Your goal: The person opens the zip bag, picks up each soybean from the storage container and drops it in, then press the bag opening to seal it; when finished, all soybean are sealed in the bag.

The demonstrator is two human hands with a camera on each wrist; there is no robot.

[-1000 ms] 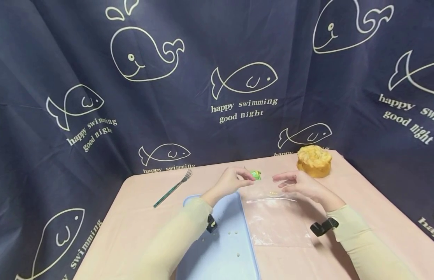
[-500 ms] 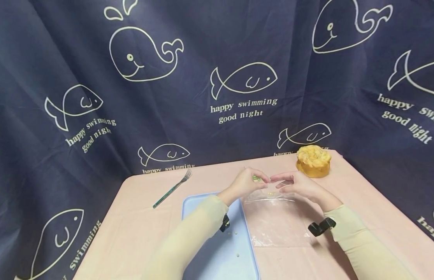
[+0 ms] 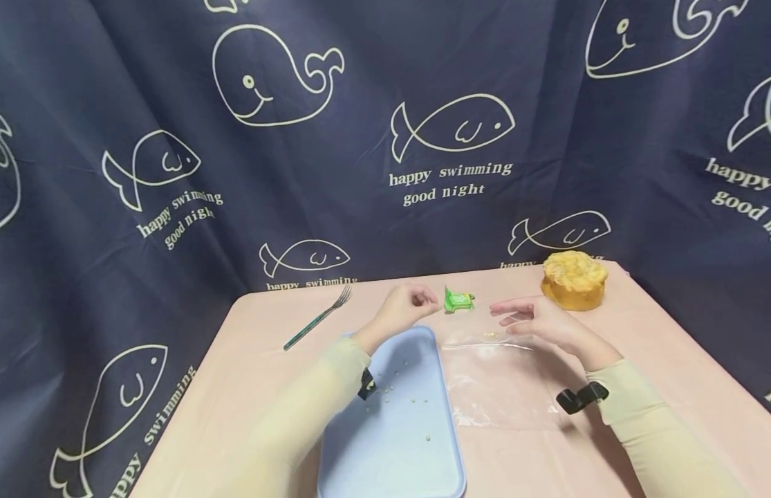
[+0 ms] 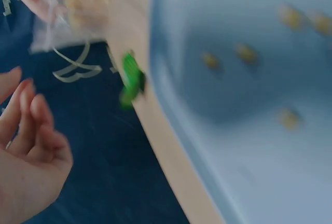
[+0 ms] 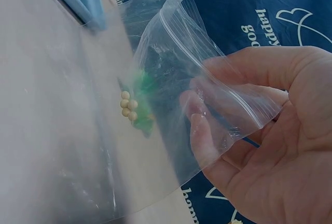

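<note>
My right hand (image 3: 550,328) grips the mouth of a clear zip-lock bag (image 3: 500,391), fingers spread at its opening, with the thumb against the zip strip in the right wrist view. Several round, cream-coloured soybeans (image 5: 128,106) sit together inside the bag. Over the far end of a light blue tray (image 3: 391,456) hovers my left hand (image 3: 404,309), its fingers loosely bent and nothing visible between them. More soybeans (image 4: 247,54) lie scattered in the tray. Just right of the left fingertips is a small green wrapped packet (image 3: 460,301).
A fork (image 3: 318,318) with a dark green handle lies left of the tray. At the back right corner stands a round golden bread (image 3: 574,280). A pink cloth (image 3: 236,387) covers the table, and a navy curtain (image 3: 360,166) hangs behind and beside it.
My left hand reached right to the bag's mouth half a second ago and has since drawn back left, uncovering the green packet. The right hand keeps its hold. The head view has shifted slightly.
</note>
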